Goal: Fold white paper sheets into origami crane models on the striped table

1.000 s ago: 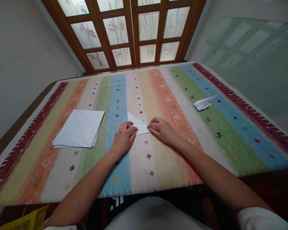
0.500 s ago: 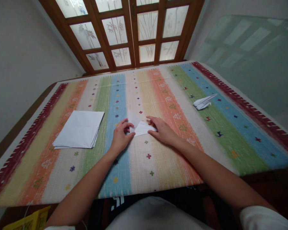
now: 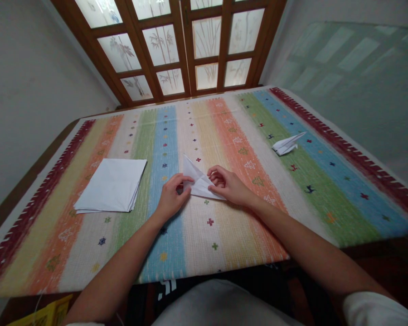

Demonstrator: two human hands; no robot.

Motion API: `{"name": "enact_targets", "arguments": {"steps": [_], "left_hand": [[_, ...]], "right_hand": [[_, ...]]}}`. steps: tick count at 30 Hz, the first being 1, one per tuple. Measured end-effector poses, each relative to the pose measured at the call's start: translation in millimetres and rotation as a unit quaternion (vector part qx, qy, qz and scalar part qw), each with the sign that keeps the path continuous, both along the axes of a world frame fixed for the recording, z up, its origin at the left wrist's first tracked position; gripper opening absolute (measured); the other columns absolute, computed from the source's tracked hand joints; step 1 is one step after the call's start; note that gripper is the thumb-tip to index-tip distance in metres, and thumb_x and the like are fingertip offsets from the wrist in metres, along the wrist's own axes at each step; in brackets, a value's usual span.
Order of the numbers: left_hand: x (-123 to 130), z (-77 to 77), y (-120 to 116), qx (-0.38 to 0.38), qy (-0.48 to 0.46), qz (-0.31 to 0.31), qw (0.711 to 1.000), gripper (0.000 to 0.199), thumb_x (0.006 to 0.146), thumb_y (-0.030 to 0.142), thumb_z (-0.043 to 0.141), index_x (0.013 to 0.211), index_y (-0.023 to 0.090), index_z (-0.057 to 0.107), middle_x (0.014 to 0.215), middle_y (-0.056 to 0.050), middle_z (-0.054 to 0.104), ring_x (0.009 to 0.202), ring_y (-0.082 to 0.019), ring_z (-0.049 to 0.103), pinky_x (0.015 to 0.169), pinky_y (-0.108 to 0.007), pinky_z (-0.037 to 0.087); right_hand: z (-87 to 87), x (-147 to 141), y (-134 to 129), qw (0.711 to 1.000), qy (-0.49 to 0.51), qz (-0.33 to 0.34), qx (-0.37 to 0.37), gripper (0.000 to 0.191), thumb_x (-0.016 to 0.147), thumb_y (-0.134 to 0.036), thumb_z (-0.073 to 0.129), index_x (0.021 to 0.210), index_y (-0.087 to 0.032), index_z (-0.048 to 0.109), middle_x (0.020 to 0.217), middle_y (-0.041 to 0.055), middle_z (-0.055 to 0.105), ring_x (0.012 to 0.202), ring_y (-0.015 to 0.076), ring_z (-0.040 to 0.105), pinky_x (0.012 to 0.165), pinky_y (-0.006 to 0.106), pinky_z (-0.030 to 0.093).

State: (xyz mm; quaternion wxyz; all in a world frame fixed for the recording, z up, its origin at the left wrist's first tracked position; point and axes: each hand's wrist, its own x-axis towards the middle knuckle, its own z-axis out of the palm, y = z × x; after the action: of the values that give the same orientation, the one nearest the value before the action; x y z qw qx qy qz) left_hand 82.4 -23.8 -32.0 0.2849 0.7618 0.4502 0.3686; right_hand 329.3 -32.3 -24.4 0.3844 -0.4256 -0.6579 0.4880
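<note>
A folded sheet of white paper (image 3: 200,180), with creases and a pointed upper corner, is between my hands over the middle of the striped cloth. My left hand (image 3: 174,192) pinches its left edge between thumb and forefinger. On the right side, my right hand (image 3: 231,184) grips the paper near its lower right point, thumb on top and fingers curled. The fingertips behind the paper are partly hidden.
A stack of white square paper sheets (image 3: 112,184) lies to the left. On the right rests a folded white paper figure (image 3: 287,145) with pointed ends. The striped tablecloth (image 3: 258,231) covers the table; a yellow basket (image 3: 42,314) is below its left front edge.
The paper has turned and opened out slightly, its upper point now standing out more clearly and its lower right point reaching further right. My right hand's fingers have curled in more.
</note>
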Motion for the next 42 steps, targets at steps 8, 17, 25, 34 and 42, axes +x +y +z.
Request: {"name": "enact_targets", "arguments": {"steps": [8,17,25,34,42], "left_hand": [[0.1,3.9,-0.9,-0.099,-0.039,-0.034,0.994,0.020,0.087,0.017,0.064,0.101,0.018,0.078,0.091,-0.004,0.073,0.071,-0.014,0.058,0.067,-0.026,0.044],[2.2,7.4,-1.6,-0.123,-0.081,-0.031,0.989,0.024,0.085,0.029,0.081,0.107,0.020,0.080,0.096,-0.004,0.075,0.074,-0.015,0.061,0.071,-0.027,0.049],[0.4,12.7,0.4,-0.138,-0.077,-0.001,0.987,0.035,0.075,0.030,0.091,0.109,0.022,0.085,0.083,-0.002,0.072,0.066,-0.014,0.055,0.064,-0.028,0.046],[-8.2,13.9,4.6,-0.179,-0.125,-0.037,0.975,0.032,0.074,0.028,0.091,0.103,0.019,0.082,0.090,-0.005,0.074,0.072,-0.016,0.063,0.064,-0.028,0.054],[-7.9,8.3,1.1,-0.182,-0.125,-0.094,0.971,0.029,0.086,0.032,0.082,0.110,0.018,0.074,0.101,-0.006,0.071,0.077,-0.014,0.062,0.070,-0.025,0.054]], "right_hand": [[1.8,0.8,-1.3,0.997,0.050,0.021,-0.050,0.020,0.084,-0.029,0.072,0.097,-0.023,0.058,0.087,0.0000,0.064,0.070,0.0136,0.054,0.061,0.026,0.039],[7.7,3.8,-2.8,0.998,-0.037,0.039,0.022,0.018,0.091,-0.034,0.070,0.101,-0.022,0.077,0.098,0.0046,0.076,0.081,0.0172,0.061,0.075,0.032,0.045],[3.2,7.7,2.9,0.993,0.015,0.030,-0.114,0.043,0.077,-0.033,0.081,0.117,-0.017,0.082,0.101,0.0075,0.079,0.066,0.0142,0.062,0.062,0.029,0.050],[6.6,19.1,6.3,0.984,0.087,0.047,-0.151,0.030,0.081,-0.038,0.084,0.103,-0.020,0.075,0.074,-0.0014,0.068,0.057,0.0113,0.057,0.051,0.023,0.041],[4.6,9.3,2.3,0.964,0.169,0.074,-0.192,0.037,0.079,-0.044,0.090,0.094,-0.020,0.066,0.076,-0.0038,0.068,0.060,0.0093,0.061,0.055,0.021,0.049]]}}
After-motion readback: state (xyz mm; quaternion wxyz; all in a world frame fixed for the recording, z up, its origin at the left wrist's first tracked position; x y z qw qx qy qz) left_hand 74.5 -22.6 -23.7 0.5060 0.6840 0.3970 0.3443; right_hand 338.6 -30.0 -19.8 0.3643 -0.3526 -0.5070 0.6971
